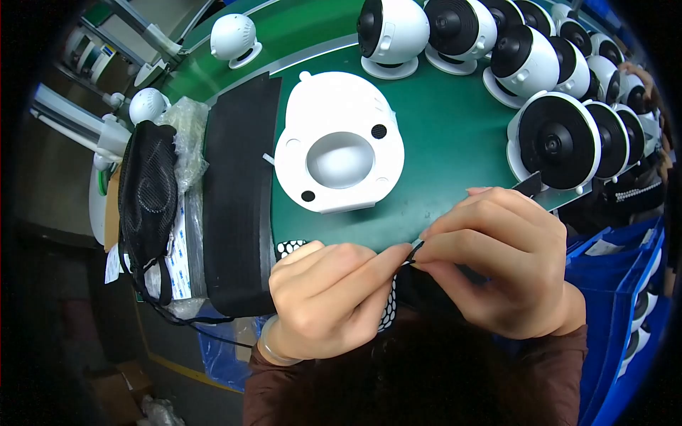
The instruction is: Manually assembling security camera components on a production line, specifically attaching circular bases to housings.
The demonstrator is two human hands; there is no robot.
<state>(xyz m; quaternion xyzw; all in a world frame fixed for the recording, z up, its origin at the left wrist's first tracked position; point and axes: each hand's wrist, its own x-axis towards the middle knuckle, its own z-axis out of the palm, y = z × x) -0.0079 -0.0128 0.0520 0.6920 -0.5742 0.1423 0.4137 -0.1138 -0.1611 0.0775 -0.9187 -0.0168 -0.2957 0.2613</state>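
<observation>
Nearest, two bare hands meet at the near edge of a green table (455,142). The left hand (330,298) is curled over a black sheet with white spots (290,248), which shows on either side of it. The right hand (497,263) pinches a small dark strip (415,250) between thumb and fingertips, touching the left fingertips; its exact shape is too small to tell. Gripping only the strip's edge, holding the sheet steady and pulling slowly would probably avoid bending it. Just beyond lies a white casing (339,103) with a round hollow and two black dots, a black mat (238,177) to its left. Farther off, at right, stand white-and-black round devices (558,138).
</observation>
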